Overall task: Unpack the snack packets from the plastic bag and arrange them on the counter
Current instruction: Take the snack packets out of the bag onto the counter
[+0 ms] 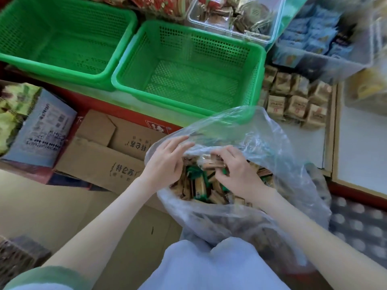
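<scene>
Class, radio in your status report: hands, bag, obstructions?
Left hand touching plastic bag rim. Right hand pinching snack packets inside. Bag mouth unobstructed.

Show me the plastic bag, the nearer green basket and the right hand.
plastic bag (254, 132): head view, back wall.
nearer green basket (188, 84): head view, bare floor.
right hand (237, 171): head view, its back.

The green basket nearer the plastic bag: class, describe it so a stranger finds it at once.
Two green perforated baskets sit side by side. Take the right-hand basket, whose front rim the clear plastic bag overlaps. Unlike the left basket, it borders the rows of brown packets.
</scene>
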